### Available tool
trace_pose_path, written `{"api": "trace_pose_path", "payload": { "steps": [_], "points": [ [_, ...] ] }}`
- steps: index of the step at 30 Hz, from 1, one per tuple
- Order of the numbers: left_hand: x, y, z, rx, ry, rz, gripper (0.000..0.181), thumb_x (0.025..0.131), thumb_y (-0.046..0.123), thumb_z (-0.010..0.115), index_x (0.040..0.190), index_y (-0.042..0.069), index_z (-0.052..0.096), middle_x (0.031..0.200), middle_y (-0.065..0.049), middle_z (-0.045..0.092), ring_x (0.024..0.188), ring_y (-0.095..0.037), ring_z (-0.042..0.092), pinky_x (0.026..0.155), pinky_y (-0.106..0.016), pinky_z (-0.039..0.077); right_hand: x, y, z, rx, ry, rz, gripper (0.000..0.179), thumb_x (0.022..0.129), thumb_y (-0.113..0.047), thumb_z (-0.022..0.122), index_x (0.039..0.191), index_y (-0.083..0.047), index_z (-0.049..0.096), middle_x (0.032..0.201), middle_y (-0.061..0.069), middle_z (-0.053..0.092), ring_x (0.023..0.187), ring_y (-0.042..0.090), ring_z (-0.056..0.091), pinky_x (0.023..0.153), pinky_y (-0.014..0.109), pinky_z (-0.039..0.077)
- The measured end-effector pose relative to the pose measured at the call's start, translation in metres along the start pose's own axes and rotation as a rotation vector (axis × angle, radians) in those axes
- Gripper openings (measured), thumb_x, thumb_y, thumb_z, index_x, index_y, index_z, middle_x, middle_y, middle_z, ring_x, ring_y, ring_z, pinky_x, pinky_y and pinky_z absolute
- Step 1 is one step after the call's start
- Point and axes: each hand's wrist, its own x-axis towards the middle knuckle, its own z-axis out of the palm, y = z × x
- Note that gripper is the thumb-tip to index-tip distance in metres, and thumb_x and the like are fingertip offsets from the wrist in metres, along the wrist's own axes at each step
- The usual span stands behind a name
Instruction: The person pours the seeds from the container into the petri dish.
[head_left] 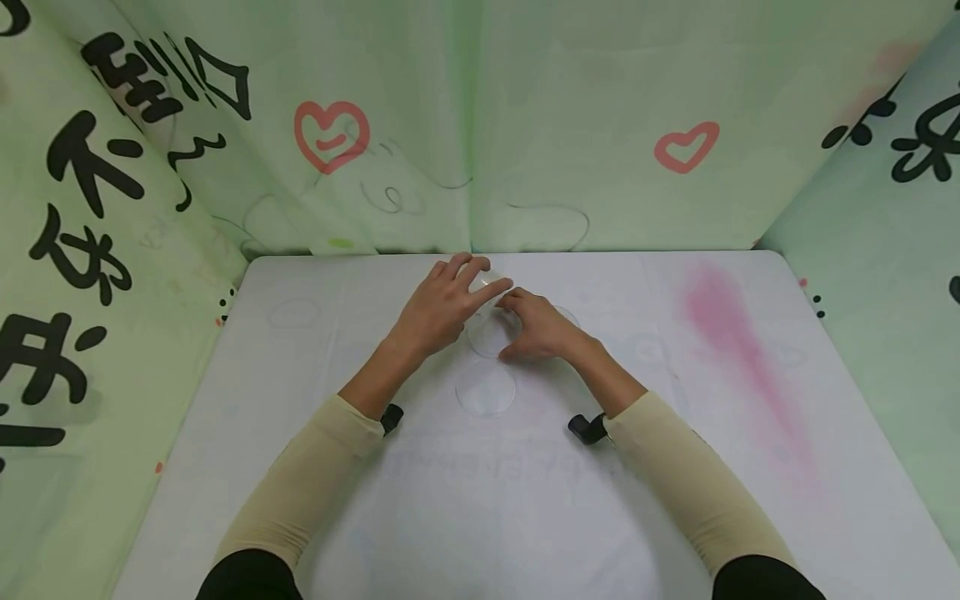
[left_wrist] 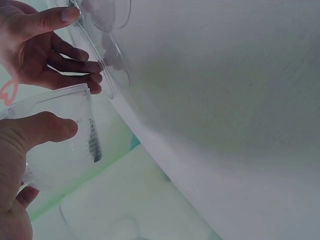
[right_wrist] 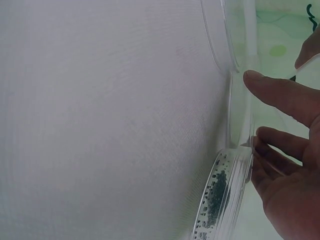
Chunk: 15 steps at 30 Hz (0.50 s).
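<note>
My left hand [head_left: 444, 310] grips a clear plastic container [left_wrist: 60, 142], thumb across its near side and a fingertip showing below it. A dark speckled patch marks one side of this container in the left wrist view. Beside it, my right hand [head_left: 536, 327] spans a clear round dish [head_left: 491, 335], thumb at the near rim and fingers at the far rim. Seen edge-on in the right wrist view, the rim lies between that thumb and the curled fingers. Close under the fingers stands another clear round dish [right_wrist: 215, 195] with dark specks on or in it.
Nearer the person, a further clear disc [head_left: 486, 389] lies on the white table [head_left: 480, 517]. A pink stain [head_left: 738, 350] marks the cloth on the right. Green curtains [head_left: 585, 100] with black writing and red hearts close off the back and sides.
</note>
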Motion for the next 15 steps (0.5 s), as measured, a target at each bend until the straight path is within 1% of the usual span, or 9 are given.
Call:
{"api": "trace_pose_path", "payload": {
  "steps": [7, 15],
  "points": [
    [-0.0011, 0.0005, 0.0007, 0.024, 0.003, 0.008, 0.071, 0.084, -0.008, 0.074, 0.144, 0.027, 0.059, 0.138, -0.01, 0.053, 0.131, -0.033, 0.049, 0.096, -0.042, 0.048, -0.0002, -0.0008, 0.0008, 0.002, 0.012, -0.005, 0.08, 0.074, -0.021, 0.094, 0.141, 0.005, 0.058, 0.143, 0.022, 0.056, 0.134, 0.041, 0.056, 0.112, 0.053, 0.046],
    [-0.0022, -0.0006, 0.0002, 0.062, 0.03, 0.024, 0.066, 0.087, -0.003, 0.076, 0.143, 0.028, 0.059, 0.139, -0.01, 0.053, 0.131, -0.033, 0.049, 0.095, -0.042, 0.049, 0.0, -0.0008, 0.001, 0.001, 0.013, 0.004, 0.08, 0.073, -0.02, 0.094, 0.141, 0.004, 0.059, 0.145, 0.021, 0.056, 0.136, 0.04, 0.055, 0.113, 0.053, 0.045]
  ]
}}
